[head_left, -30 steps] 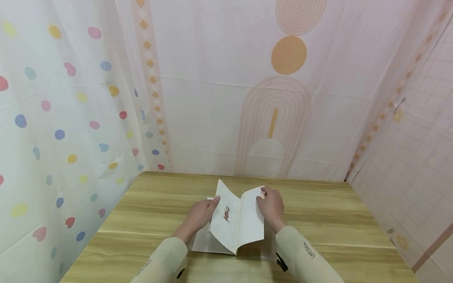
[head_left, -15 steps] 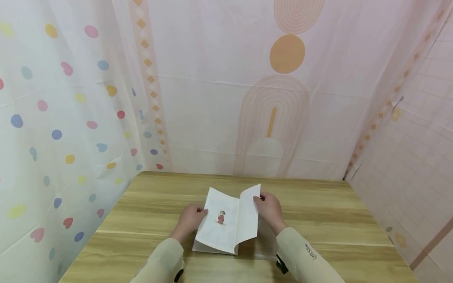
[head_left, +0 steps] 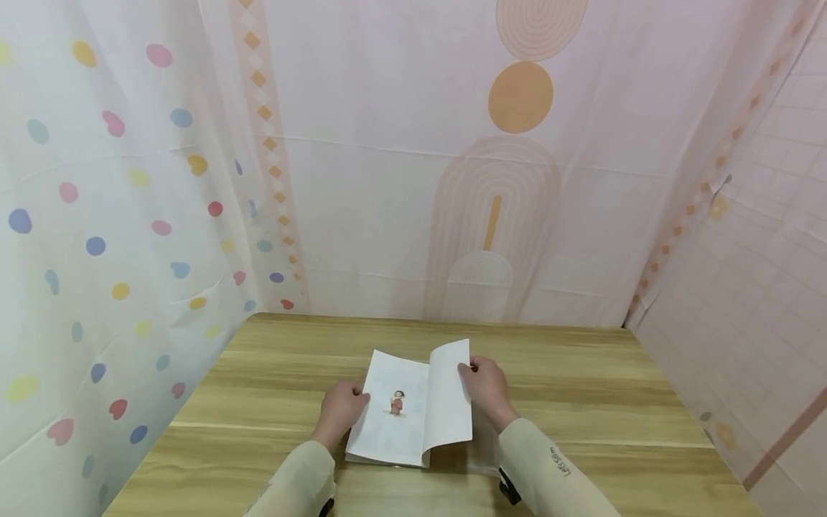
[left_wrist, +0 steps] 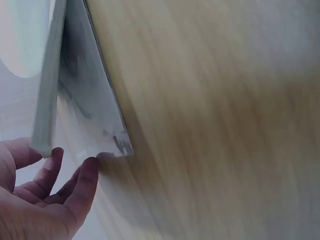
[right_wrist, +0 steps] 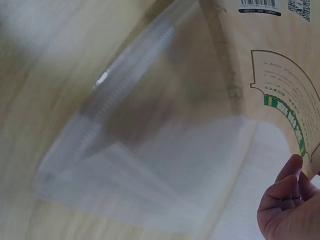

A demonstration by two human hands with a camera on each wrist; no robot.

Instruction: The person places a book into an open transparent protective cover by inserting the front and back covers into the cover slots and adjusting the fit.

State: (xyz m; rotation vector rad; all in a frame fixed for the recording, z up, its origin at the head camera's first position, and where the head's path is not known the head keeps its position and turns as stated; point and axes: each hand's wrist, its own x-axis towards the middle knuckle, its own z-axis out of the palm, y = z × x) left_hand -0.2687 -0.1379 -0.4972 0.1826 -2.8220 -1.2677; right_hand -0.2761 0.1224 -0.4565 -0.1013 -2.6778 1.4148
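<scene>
A book (head_left: 395,438) stands spread at the table's middle, with a small red-clad figure printed on its white left page. My left hand (head_left: 340,411) pinches the outer edge of the left-hand pages; in the left wrist view the page block (left_wrist: 47,85) sits between thumb and fingers, above a glossy sheet (left_wrist: 87,85) near the fingertips. My right hand (head_left: 487,388) grips the raised right side, thumb in front. That side's outer face, the back cover (right_wrist: 275,72), bears a barcode and green print in the right wrist view. A clear plastic cover (right_wrist: 155,125) spreads beside it.
The wood-grain table (head_left: 568,402) extends on both sides of the book. A patterned curtain (head_left: 362,215) hangs along the back edge, a dotted curtain (head_left: 129,323) at the left and a pale gridded one (head_left: 762,301) at the right.
My left hand has moved down and left, lowering the left-hand pages from a steep tilt to nearly flat. My right hand has shifted slightly left and down, still holding the right side up.
</scene>
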